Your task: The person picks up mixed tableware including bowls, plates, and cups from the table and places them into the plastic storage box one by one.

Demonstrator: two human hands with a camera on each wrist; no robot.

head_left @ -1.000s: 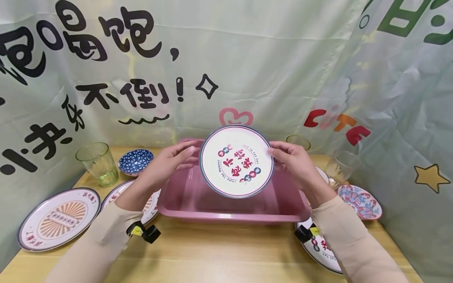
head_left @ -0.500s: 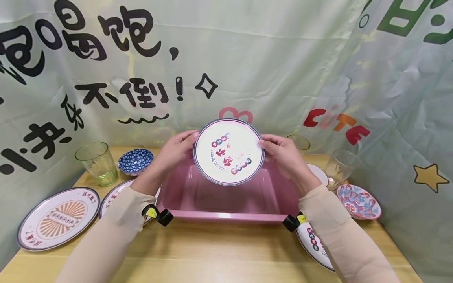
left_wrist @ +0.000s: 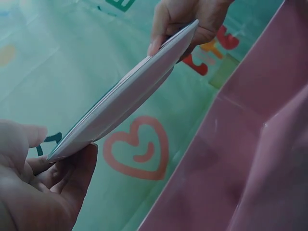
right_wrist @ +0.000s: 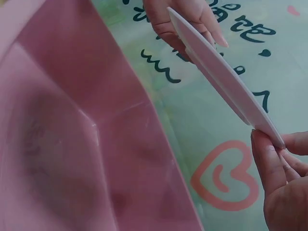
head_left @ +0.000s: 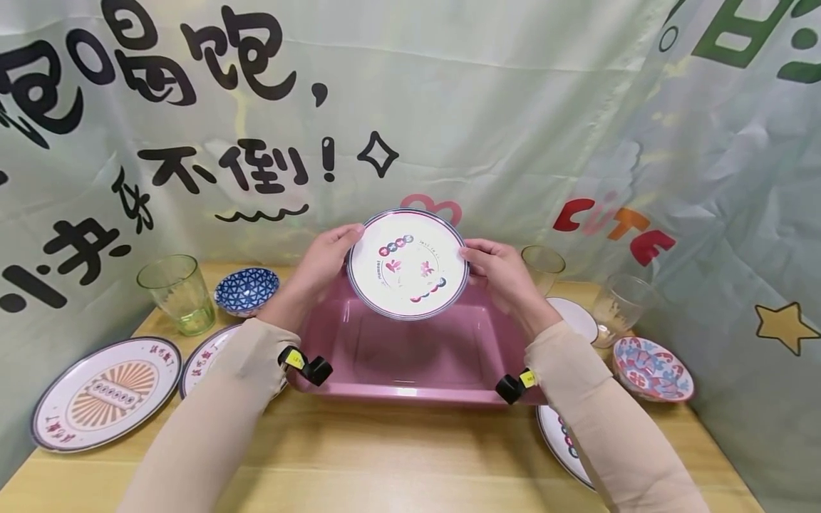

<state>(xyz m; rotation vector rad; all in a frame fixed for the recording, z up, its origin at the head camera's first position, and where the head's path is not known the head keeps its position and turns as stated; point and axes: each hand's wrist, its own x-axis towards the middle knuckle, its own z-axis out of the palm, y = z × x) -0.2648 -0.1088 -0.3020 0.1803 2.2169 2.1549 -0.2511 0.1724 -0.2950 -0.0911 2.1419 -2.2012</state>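
Observation:
A round white plate [head_left: 408, 288] with a blue rim and red lettering is held up in the air over the pink basin [head_left: 410, 392], its printed face toward the head camera. At its left edge my left hand [head_left: 323, 260] grips the rim, fingers beneath and thumb on the upper side, as the left wrist view shows. My right hand [head_left: 503, 274] pinches the opposite edge, with the thumb [head_left: 473, 255] on the printed face. Seen edge-on in the right wrist view, the plate [right_wrist: 221, 77] slants between both hands.
Left of the basin are a green glass [head_left: 179, 296], a blue patterned bowl [head_left: 246, 291] and two plates, one a large oval plate [head_left: 105, 395]. On the right stand a clear glass [head_left: 618, 310], a red-and-blue bowl [head_left: 653, 369] and more plates. A printed cloth [head_left: 487, 107] hangs behind.
The left hand was loosely beside the plate with fingers extended and now grips its rim. Both hands and the plate have moved up, slightly left and farther away, and the plate has tilted back.

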